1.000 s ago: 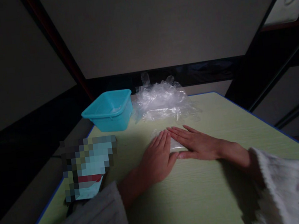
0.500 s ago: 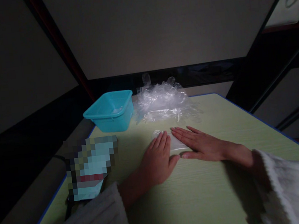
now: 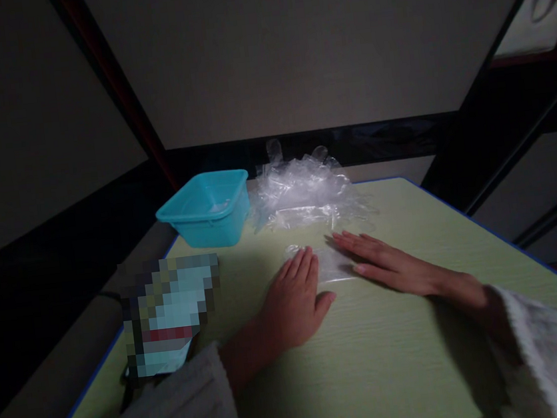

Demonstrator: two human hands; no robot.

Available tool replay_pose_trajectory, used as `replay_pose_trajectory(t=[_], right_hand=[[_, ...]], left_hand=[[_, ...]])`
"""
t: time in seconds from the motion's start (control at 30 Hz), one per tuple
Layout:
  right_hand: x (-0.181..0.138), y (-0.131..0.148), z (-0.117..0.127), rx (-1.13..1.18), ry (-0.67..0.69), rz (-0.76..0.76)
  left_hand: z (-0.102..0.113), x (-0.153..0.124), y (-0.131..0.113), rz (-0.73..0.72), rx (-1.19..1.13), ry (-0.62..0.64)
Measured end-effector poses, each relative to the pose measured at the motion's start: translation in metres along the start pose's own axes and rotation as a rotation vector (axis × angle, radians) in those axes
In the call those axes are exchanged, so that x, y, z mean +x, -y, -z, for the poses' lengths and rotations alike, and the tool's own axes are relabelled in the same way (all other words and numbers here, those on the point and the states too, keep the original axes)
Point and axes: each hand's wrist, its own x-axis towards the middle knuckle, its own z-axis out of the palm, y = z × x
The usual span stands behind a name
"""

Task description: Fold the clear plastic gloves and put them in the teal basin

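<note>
A clear, thin plastic disposable glove (image 3: 333,267) lies flat on the table in front of me. My left hand (image 3: 293,298) rests on its left part, fingers stretched out and the thumb apart. My right hand (image 3: 390,262) lies at the glove's right side, fingers straight and palm down; whether it presses on the plastic there I cannot tell. The left end of the glove is partly hidden under my left fingers. Beyond my hands sits a loose heap of clear plastic gloves (image 3: 304,189), some finger shapes sticking up from it.
A turquoise plastic basket (image 3: 210,227) with something whitish inside stands left of the heap. Nearer on the left is a blurred-out device (image 3: 174,308), with a cable beside it. The pale green table (image 3: 367,366) has a blue edge, and a wall panel (image 3: 291,53) rises behind it.
My right hand has slid to the right along the glove, uncovering more of it. My left hand has stayed in place.
</note>
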Motion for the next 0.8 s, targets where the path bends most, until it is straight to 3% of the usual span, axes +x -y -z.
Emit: replay_pose_trajectory(t=[0.1, 0.3, 0.6, 0.8], right_hand=[[0.008, 0.003, -0.002, -0.024, -0.075, -0.087], [0.019, 0.019, -0.01, -0.183, -0.084, -0.04], [0.014, 0.021, -0.021, -0.263, 0.012, -0.041], [0.014, 0.018, -0.023, -0.29, 0.042, -0.051]], left_hand=[[0.001, 0.001, 0.0, 0.008, -0.002, 0.013], [0.001, 0.001, 0.0, -0.008, 0.007, 0.01], [0.003, 0.001, -0.001, 0.012, -0.015, 0.04], [0.006, 0.007, -0.013, 0.004, -0.015, -0.005]])
